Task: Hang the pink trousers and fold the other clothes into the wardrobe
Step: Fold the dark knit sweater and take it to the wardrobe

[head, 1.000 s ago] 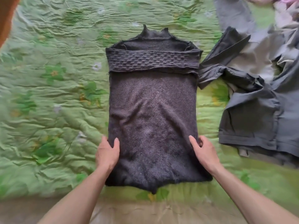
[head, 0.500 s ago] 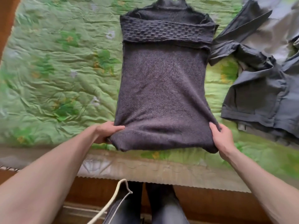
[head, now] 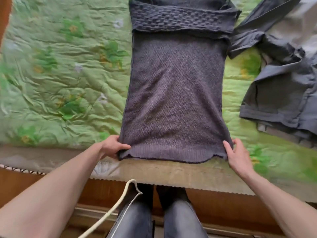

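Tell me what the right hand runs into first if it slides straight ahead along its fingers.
The right hand already grips the dark knitted sweater at its near right corner. Straight ahead it would likely run up the sweater's right edge over green bedspread, then meet the grey garment; depth is unclear.

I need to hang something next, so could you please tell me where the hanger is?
In the head view, the cream plastic hanger is low and left of centre, below the bed's edge, beside the person's dark-trousered legs.

- my left hand [head: 114, 146] pinches dark knit sweater [head: 175, 93] hem, lower centre
- my right hand [head: 237, 154] grips its other hem corner
- sweater flat on green quilt [head: 60, 79]
- grey trousers [head: 281, 86] upper right
- white hanger [head: 118, 205] bottom centre
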`<move>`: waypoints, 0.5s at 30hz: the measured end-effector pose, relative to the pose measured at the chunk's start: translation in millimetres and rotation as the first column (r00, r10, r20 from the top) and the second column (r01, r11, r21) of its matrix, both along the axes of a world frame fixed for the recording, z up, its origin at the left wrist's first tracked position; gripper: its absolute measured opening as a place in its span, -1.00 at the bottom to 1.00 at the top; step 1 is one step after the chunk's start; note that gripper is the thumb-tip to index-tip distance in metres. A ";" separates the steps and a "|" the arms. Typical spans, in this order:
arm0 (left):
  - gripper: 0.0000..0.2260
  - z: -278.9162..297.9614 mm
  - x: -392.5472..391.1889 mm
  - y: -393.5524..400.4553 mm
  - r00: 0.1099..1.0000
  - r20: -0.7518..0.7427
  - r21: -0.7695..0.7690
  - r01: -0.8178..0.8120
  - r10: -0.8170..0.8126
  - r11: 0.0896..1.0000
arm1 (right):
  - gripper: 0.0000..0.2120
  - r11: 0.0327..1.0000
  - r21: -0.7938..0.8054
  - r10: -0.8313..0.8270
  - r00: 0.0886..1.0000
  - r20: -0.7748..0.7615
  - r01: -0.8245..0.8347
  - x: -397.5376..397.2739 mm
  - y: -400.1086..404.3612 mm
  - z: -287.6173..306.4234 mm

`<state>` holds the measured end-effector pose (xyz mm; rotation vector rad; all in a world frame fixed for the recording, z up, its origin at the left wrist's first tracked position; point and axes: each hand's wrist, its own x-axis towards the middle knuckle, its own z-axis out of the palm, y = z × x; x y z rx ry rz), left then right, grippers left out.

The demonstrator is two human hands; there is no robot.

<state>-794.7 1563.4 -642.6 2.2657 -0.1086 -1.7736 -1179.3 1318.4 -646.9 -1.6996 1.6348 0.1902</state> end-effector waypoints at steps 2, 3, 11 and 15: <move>-0.92 0.2 -0.5 2.7 0.997 0.056 0.001 0.059 -0.059 0.998 | -0.74 0.998 -0.053 0.039 0.997 -0.070 -0.043 -4.4 5.8 -1.1; -0.91 -1.5 1.4 2.3 0.988 0.086 0.011 0.127 -0.128 0.992 | -0.73 0.997 -0.055 0.046 0.995 -0.091 -0.051 -4.1 6.4 -5.8; -0.52 3.3 21.0 -57.9 0.629 0.624 0.249 0.402 -0.463 0.881 | -0.63 0.952 -0.305 -0.042 0.987 -0.153 -0.007 34.8 -15.0 -19.4; -0.58 -10.2 38.3 -109.9 0.365 0.881 0.078 0.514 -0.300 0.854 | -0.65 0.802 -0.554 0.219 0.973 -0.075 -0.224 84.8 -51.9 -34.7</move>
